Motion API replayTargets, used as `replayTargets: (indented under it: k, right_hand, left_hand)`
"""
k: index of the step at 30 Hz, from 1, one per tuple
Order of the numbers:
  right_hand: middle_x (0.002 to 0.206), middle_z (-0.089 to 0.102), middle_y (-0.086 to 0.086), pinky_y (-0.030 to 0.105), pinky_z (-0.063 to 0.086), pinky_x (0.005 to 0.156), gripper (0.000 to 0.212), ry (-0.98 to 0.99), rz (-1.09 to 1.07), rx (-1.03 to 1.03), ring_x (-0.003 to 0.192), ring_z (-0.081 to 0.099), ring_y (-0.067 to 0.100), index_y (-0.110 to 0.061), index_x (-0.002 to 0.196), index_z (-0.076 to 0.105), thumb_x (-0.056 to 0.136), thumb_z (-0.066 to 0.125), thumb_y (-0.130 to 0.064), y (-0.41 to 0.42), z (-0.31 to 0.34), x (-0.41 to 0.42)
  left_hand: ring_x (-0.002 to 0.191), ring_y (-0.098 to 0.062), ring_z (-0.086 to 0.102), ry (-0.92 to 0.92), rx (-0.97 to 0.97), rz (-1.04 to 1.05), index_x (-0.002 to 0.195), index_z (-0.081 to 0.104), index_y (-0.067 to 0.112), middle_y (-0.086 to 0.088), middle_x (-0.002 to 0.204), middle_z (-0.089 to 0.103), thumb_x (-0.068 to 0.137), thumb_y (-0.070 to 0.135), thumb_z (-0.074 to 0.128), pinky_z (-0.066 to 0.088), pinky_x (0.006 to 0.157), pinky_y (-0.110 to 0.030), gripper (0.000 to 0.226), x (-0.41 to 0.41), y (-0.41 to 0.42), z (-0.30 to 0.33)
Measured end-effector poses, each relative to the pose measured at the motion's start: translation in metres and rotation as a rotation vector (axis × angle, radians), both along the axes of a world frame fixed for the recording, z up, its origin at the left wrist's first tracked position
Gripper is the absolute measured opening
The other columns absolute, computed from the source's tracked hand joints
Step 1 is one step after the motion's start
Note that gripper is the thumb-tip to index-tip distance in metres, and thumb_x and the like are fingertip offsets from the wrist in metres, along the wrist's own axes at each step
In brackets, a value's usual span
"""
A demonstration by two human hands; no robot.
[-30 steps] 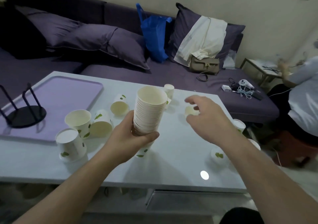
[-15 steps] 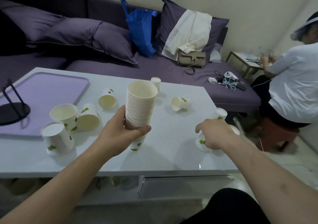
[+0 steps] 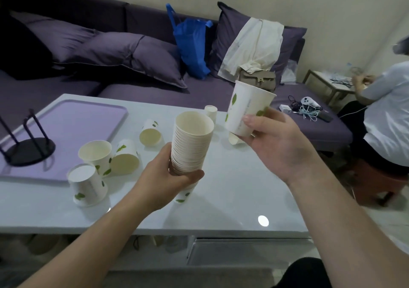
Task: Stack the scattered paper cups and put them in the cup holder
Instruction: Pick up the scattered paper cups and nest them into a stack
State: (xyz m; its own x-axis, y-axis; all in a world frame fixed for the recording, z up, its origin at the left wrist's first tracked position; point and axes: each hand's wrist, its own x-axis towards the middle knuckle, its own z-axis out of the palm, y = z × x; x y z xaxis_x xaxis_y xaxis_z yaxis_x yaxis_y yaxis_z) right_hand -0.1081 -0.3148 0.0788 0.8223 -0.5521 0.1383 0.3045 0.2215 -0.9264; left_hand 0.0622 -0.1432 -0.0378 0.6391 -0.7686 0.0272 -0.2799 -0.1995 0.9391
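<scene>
Cups are what fill your head view, on and above the white table (image 3: 232,199). Your left hand (image 3: 163,177) is wrapped around the lower part of a tall stack of cups (image 3: 191,146), fingers closed on it from the front and thumb behind, the stack's open mouth facing up and tipped slightly away from you. Your right hand (image 3: 276,141) holds a single cup (image 3: 247,108) above the table, up and to the right of the stack and clear of it. Its fingers are clamped on the cup's lower half, thumb across the front, and the cup is tilted with its mouth up and to the right. A green leaf print shows on its side.

Loose cups lie left of the stack: an upside-down cup (image 3: 87,184) nearest you, an upright cup (image 3: 96,157) just behind it, a cup on its side (image 3: 126,160) touching that one, and another tipped cup (image 3: 151,132) farther back. A small cup (image 3: 211,112) stands near the table's far edge, and part of one more shows beneath your right hand.

The cup holder (image 3: 27,146), a black round base with dark upright rods, stands on the purple tray (image 3: 77,119) at the table's left end, well apart from both hands. Behind the table runs a purple sofa (image 3: 124,88) with a blue bag (image 3: 191,44) on it, and a person in a white shirt (image 3: 389,115) sits at the right.
</scene>
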Motion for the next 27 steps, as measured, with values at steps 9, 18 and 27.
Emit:
replayTargets:
  k: [9, 18, 27]
  right_hand:
    - [0.130, 0.075, 0.000, 0.048, 0.053, 0.111, 0.065, 0.260, -0.022, -0.570, 0.126, 0.067, 0.022, -0.023, 0.134, 0.067, 0.074, 0.090, -0.017, 0.026, -0.007, 0.060]
    - [0.175, 0.023, -0.020, 0.041, 0.021, 0.132, 0.083, 0.412, -0.041, -1.489, 0.163, 0.010, 0.002, -0.034, 0.168, 0.027, 0.096, 0.069, -0.042, 0.051, -0.010, 0.052]
    - [0.165, 0.040, -0.023, 0.019, 0.026, 0.124, 0.060, 0.489, -0.215, -1.023, 0.151, 0.030, -0.012, -0.032, 0.163, 0.041, 0.103, 0.050, -0.040, 0.020, -0.021, 0.005]
  left_hand:
    - [0.107, -0.007, 0.074, 0.003, -0.013, -0.001, 0.132, 0.057, 0.048, 0.019, 0.116, 0.076, 0.066, 0.059, 0.090, 0.065, 0.095, -0.047, 0.075, 0.006, 0.004, 0.004]
    - [0.103, -0.008, 0.077, 0.034, -0.081, -0.021, 0.134, 0.061, 0.040, 0.016, 0.115, 0.079, 0.064, 0.052, 0.085, 0.066, 0.094, -0.050, 0.075, 0.011, 0.005, 0.003]
    - [0.101, 0.007, 0.070, -0.005, -0.028, -0.020, 0.128, 0.057, 0.049, 0.024, 0.111, 0.074, 0.082, 0.040, 0.094, 0.057, 0.086, -0.026, 0.060, -0.003, -0.009, 0.004]
